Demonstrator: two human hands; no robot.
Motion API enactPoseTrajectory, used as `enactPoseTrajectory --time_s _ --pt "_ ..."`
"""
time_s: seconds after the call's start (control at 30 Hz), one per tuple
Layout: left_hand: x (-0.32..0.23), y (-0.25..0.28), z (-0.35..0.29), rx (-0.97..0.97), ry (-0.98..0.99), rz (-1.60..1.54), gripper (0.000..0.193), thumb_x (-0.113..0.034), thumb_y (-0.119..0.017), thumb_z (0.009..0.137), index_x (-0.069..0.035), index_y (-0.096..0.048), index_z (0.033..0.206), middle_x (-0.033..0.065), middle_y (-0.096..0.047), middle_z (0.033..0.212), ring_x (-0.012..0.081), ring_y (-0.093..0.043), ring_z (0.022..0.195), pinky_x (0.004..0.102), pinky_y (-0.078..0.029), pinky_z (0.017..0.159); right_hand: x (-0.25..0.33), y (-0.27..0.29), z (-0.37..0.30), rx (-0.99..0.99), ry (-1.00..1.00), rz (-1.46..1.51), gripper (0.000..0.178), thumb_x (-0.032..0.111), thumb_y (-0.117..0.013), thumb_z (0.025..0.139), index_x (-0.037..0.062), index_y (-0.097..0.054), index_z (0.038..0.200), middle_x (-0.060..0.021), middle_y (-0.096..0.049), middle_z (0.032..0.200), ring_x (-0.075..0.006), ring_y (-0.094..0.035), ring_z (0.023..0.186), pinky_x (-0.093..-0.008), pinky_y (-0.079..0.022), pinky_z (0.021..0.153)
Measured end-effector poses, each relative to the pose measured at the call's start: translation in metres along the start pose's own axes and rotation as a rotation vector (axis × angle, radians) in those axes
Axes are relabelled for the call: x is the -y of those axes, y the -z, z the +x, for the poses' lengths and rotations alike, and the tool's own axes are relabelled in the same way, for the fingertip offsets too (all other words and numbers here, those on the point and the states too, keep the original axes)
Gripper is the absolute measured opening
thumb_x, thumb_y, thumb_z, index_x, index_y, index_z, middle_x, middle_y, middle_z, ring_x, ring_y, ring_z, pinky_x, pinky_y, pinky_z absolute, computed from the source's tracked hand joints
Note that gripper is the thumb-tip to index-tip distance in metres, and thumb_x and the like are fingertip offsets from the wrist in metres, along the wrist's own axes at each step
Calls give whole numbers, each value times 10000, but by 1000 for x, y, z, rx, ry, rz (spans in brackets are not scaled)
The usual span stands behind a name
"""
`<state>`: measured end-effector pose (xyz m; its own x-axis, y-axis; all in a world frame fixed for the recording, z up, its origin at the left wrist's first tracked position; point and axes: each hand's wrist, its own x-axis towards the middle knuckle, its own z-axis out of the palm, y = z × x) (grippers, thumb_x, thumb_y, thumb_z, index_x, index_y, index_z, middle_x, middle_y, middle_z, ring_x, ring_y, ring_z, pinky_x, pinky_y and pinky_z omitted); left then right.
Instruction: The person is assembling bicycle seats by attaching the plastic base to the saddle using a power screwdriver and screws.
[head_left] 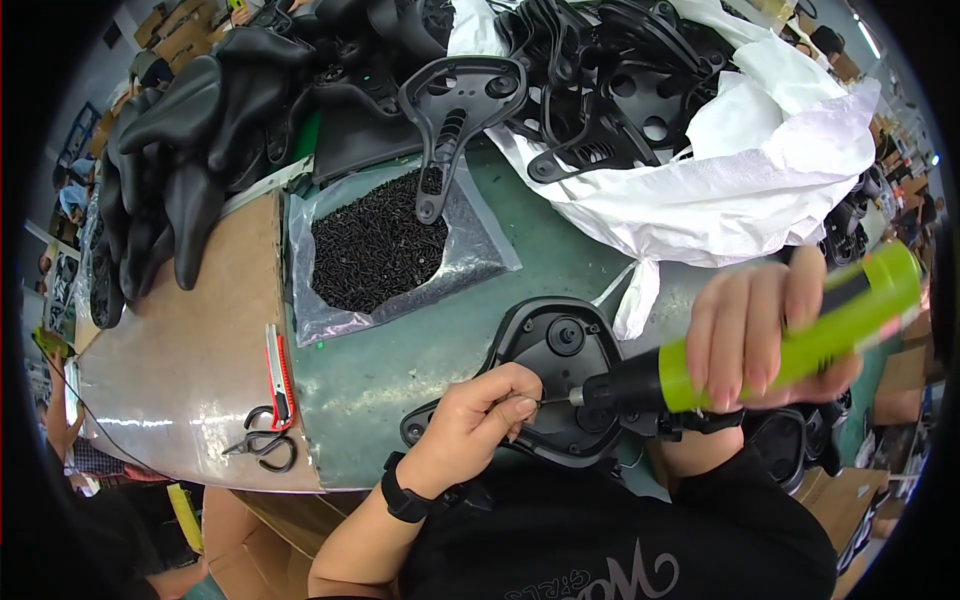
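My right hand (750,330) wraps round a green and black electric screwdriver (640,380), tilted with its bit pointing left. At the bit's tip my left hand (465,425) is closed in a pinch; whatever small thing is between the fingertips is hidden. Both hands are over a black plastic saddle base (515,340), which lies on the table near my body. It has a rounded wide end, a round boss and a narrow end pointing left. Beyond it lies an open clear plastic bag (480,245) holding a heap of small black screws (370,250).
Another black plastic base (460,75) leans over the bag. Black bike saddles (190,130) pile up at the far left. A white sack (690,220) of black plastic bases spreads at the far right. A red utility knife (278,375) and black scissors (265,445) lie left on cardboard (190,330).
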<state>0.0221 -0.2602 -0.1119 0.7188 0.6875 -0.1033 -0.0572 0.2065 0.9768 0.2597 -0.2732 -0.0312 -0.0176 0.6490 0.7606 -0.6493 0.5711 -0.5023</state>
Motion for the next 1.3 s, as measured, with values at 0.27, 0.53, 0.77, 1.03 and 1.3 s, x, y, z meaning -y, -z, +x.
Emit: enactPoseTrajectory --time_s 0.27,0.53,0.77,1.03,1.3 --pt "7 -6 7 27 68 57 47 3 -499 932 -14 -541 919 17 -531 796 77 -492 664 211 -428 602 17 9 8 378 -216 54 491 344 -721 840 -34 -501 1063 -171 -630 826 -327 -644 708 -471 -530 603" --pt "8 -18 14 -15 -107 579 294 16 -558 875 -43 -563 1163 89 -583 800 189 -578 730 287 -482 679 23 24 -4 241 -175 -23 635 379 -802 750 -55 -487 1090 -180 -619 792 -287 -616 685 -410 -500 572" --pt "-4 -34 19 123 -159 1043 507 52 -496 805 -30 -510 1305 122 -551 876 302 -560 835 377 -481 751 18 20 -8 66 -287 -321 581 377 -779 763 -25 -483 1061 -115 -607 777 -252 -623 678 -379 -515 589" --pt "-8 -38 23 256 -136 1225 558 -18 -482 800 40 -421 1352 128 -522 912 291 -537 876 375 -477 753 9 17 -4 31 -376 -374 619 337 -826 718 -73 -497 1046 -161 -590 750 -256 -598 654 -368 -502 588" --pt "-7 -37 24 245 -206 1283 513 -25 -506 784 119 -471 1275 127 -553 887 248 -556 841 326 -506 718 2 13 1 132 -371 -537 461 309 -740 806 -103 -558 904 -192 -595 661 -276 -587 540 -358 -494 509"
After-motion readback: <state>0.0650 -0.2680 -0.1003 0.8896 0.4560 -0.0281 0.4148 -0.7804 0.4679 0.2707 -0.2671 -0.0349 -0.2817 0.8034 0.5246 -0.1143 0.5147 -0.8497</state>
